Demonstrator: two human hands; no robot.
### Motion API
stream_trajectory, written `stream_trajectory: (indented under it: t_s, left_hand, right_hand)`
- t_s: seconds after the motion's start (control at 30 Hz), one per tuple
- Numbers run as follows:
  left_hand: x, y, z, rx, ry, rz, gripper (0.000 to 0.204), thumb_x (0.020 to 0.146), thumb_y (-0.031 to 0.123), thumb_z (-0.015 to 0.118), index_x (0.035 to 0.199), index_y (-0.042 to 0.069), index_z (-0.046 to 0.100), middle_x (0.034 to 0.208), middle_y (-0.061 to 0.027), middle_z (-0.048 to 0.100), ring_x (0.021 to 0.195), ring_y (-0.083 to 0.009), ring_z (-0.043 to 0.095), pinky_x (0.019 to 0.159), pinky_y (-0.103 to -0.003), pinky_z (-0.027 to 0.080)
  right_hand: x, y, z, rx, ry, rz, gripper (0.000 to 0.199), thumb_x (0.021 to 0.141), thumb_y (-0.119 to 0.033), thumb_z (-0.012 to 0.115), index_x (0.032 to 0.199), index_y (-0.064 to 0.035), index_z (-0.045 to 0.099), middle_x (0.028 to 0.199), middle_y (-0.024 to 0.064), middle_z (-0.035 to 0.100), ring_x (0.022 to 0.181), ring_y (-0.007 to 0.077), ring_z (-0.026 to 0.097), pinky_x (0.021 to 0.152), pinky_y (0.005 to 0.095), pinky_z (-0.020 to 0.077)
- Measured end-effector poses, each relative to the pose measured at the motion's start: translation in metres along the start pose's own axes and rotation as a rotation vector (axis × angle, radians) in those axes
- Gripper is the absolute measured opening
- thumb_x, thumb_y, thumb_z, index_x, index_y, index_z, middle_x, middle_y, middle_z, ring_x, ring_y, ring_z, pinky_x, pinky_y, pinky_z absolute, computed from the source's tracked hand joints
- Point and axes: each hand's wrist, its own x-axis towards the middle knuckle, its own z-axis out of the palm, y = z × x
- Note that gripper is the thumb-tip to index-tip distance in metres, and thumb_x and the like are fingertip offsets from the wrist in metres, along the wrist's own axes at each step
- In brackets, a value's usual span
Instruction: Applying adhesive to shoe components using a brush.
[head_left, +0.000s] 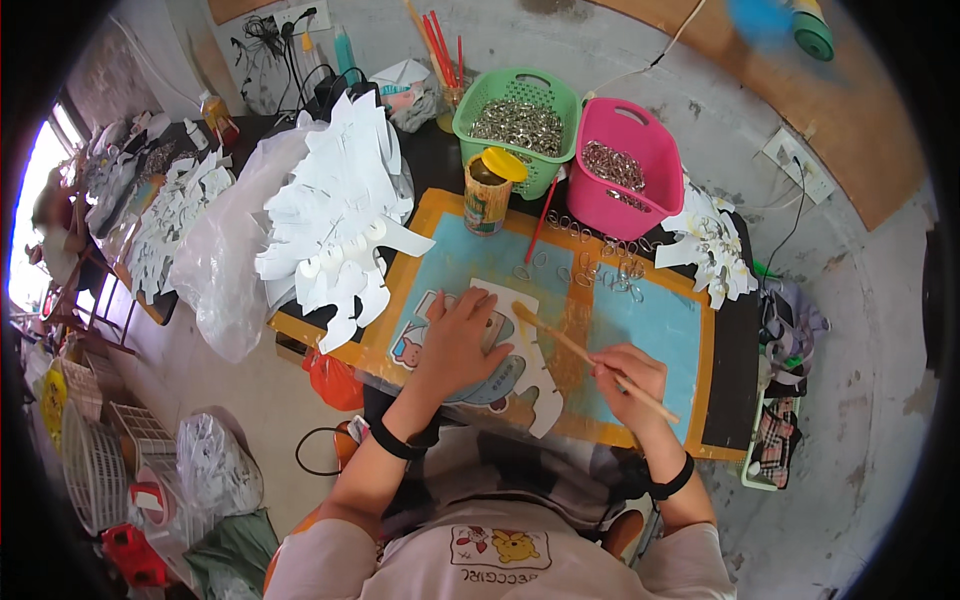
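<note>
My left hand (458, 345) lies flat with fingers spread on a printed cartoon cutout (408, 348), pressing it to the work board. Beside it, partly under the hand, is a plain white shaped cutout (541, 388). A thin wooden-handled brush (572, 348) is gripped in my right hand (630, 384), its tip touching or just over the white cutout's upper part. Whether the two cutouts are joined is hidden. Beyond them stands an open can (486, 205) with a yellow lid tipped back. Loose metal rings (610, 275) lie on the blue-and-orange board (640, 345).
A green basket (520, 90) and a pink basket (625, 125), both holding metal rings, stand at the back. Stacked white cutouts (335, 200) sit left; more white cutouts (712, 245) lie right. A red stick (542, 218) leans near the can. Someone sits far left.
</note>
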Motion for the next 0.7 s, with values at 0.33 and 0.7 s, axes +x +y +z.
stream_trajectory:
  t_s: [0.33, 0.7]
  left_hand:
    - [-0.004, 0.003, 0.003, 0.017, -0.007, 0.021, 0.07, 0.073, 0.035, 0.073, 0.129, -0.001, 0.053, 0.131, -0.0148, 0.049, 0.123, -0.0324, 0.049, 0.111, -0.057, 0.023]
    - [-0.013, 0.022, 0.006, -0.068, 0.211, 0.01, 0.046, 0.074, 0.018, 0.075, 0.113, 0.005, 0.054, 0.121, -0.0139, 0.056, 0.114, -0.0339, 0.053, 0.105, -0.056, 0.032]
  right_hand:
    - [-0.047, -0.045, -0.015, -0.22, -0.132, -0.033, 0.021, 0.076, 0.008, 0.068, 0.095, -0.0005, 0.07, 0.094, 0.0133, 0.066, 0.075, 0.0261, 0.069, 0.063, 0.0309, 0.0553]
    - [-0.077, -0.061, -0.041, -0.14, -0.299, -0.161, 0.018, 0.072, 0.007, 0.072, 0.087, 0.0004, 0.065, 0.099, 0.0123, 0.067, 0.087, 0.0291, 0.068, 0.071, 0.0342, 0.0573]
